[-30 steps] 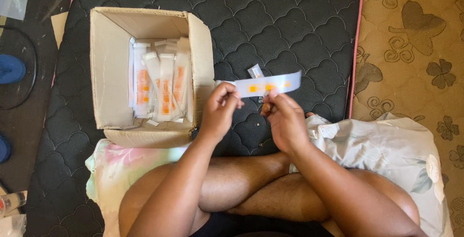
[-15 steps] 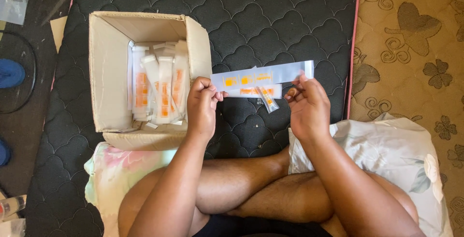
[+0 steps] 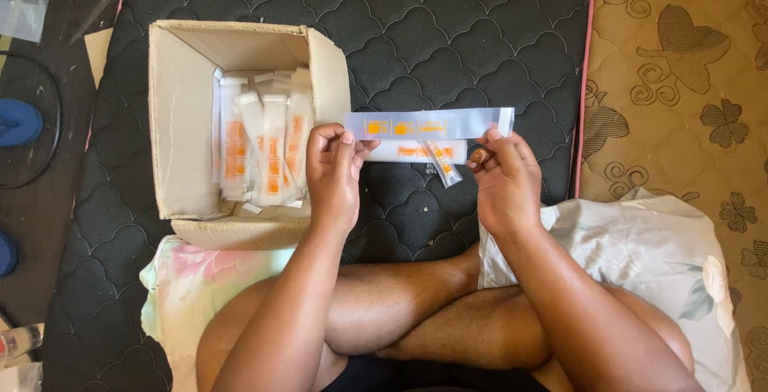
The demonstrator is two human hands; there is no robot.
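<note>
I hold a long clear plastic sleeve (image 3: 428, 126) with orange print stretched flat between both hands, above the black quilted mat. My left hand (image 3: 334, 172) pinches its left end and my right hand (image 3: 502, 180) pinches its right end. Just under the sleeve sits a white strip (image 3: 400, 152) with orange marks, and a small clear sachet (image 3: 442, 164) hangs tilted between my hands. An open cardboard box (image 3: 180, 120) stands left of my left hand, holding several similar white and orange packets (image 3: 264, 144) on end.
I sit cross-legged on a black quilted mat (image 3: 448, 32). A floral pillow (image 3: 664, 264) lies by my right knee and another (image 3: 192, 280) under the box. A tan patterned mattress (image 3: 688, 64) lies right. A fan base (image 3: 24, 120) stands on the dark floor at left.
My hands moved apart and spread the sleeve out flat to its full length; it was bunched near my right hand before. The box has not moved.
</note>
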